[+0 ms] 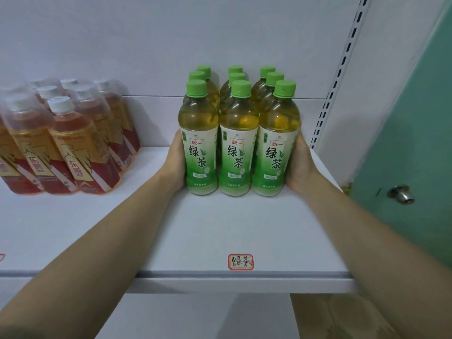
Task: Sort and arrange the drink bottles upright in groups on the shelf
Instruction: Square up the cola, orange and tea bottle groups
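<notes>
On shelf: 9 clear plastic green-tea bottles with green caps stand upright, 3 by 3, on the white metal shelf.
Left hand: presses the block's left flank; fingers hidden, cannot tell.
Right hand: presses the right flank; fingers likewise hidden.
Handling: full, probably heavy, smooth; squeeze low on the labels.
Neighbours: red-labelled amber drink bottles with white caps well apart.

Shop or stockroom setting. White metal shelf with slotted upright rail, handwritten product tag on its front edge. Identical green tea bottles grouped in rows; orange-red drink bottles grouped alongside.
</notes>
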`<state>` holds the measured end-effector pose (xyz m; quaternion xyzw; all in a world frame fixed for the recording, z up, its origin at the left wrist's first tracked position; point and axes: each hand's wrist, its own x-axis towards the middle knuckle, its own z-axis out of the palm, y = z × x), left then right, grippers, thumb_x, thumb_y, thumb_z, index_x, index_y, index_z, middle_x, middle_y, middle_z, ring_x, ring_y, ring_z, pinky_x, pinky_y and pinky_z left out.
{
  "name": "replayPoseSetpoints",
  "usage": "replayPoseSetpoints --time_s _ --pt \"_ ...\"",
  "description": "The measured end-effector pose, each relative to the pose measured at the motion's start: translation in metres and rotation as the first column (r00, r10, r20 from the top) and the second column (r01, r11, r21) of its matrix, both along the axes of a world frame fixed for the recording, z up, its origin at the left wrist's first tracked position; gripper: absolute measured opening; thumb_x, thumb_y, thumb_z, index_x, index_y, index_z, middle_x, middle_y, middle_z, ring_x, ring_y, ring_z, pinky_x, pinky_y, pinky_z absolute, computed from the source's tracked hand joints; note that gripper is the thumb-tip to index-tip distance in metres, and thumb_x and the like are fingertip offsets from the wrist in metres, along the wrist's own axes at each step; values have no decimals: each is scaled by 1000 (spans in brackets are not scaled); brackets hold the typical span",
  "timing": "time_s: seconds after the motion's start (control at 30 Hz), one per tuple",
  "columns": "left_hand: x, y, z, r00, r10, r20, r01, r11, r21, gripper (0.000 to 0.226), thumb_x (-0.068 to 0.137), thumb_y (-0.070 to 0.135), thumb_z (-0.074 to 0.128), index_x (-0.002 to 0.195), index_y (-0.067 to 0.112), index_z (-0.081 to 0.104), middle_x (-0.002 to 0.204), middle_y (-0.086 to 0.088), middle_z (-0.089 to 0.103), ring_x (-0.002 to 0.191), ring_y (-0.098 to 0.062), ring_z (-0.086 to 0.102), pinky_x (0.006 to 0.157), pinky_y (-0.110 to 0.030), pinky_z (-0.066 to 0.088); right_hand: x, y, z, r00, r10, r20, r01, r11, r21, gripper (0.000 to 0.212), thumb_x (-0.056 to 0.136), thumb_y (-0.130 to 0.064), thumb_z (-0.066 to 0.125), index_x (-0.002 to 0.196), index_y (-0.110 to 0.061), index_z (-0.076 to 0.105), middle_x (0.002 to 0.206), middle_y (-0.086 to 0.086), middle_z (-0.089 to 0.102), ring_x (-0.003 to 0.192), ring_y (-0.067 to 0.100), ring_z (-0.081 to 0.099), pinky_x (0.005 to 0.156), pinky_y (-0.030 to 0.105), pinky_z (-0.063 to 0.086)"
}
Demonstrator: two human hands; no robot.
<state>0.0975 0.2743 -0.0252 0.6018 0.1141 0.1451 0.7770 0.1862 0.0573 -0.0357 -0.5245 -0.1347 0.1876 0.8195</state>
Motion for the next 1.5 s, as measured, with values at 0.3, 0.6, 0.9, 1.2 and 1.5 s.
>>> replayPoseSetpoints --time_s 0.3,0.6,0.9,1.2,1.5 --pt "7 8 -8 994 -93 50 93 996 -9 68 106 45 26 70 25 80 87 -2 79 80 -18 76 69 -30 60 4 2 -3 997 72 1 -72 997 -25 67 106 -48 27 76 -23 81 90 5 78 83 21 75 76 35 59" --pt "11 10 -10 990 -127 63 128 992 -11 70 106 47 25 69 27 81 89 -2 79 83 -19 76 74 -32 61 6 4 -6 999 44 3 -44 999 9 69 106 -44 26 69 -23 80 83 4 77 76 20 74 73 33 59" --pt "11 13 -12 989 -137 55 137 991 11 65 105 50 26 78 27 81 97 -5 78 91 -22 75 82 -37 58 1 6 -4 1000 -27 2 26 999 30 61 105 -38 31 68 -22 78 80 4 76 74 20 74 71 32 59" --pt "8 8 -9 986 -145 78 143 989 26 73 107 51 20 76 28 82 96 -3 79 89 -19 76 75 -32 59 0 5 -6 1000 -25 -9 25 1000 11 61 105 -41 32 69 -23 77 83 4 76 77 21 73 78 35 56" --pt "-18 16 -9 996 -92 16 88 981 170 83 100 69 4 139 20 59 130 -4 70 125 -22 63 112 -45 43 -4 -14 -1 973 -233 -11 231 970 -77 74 97 -73 25 142 -23 55 141 0 62 131 20 56 116 51 36"
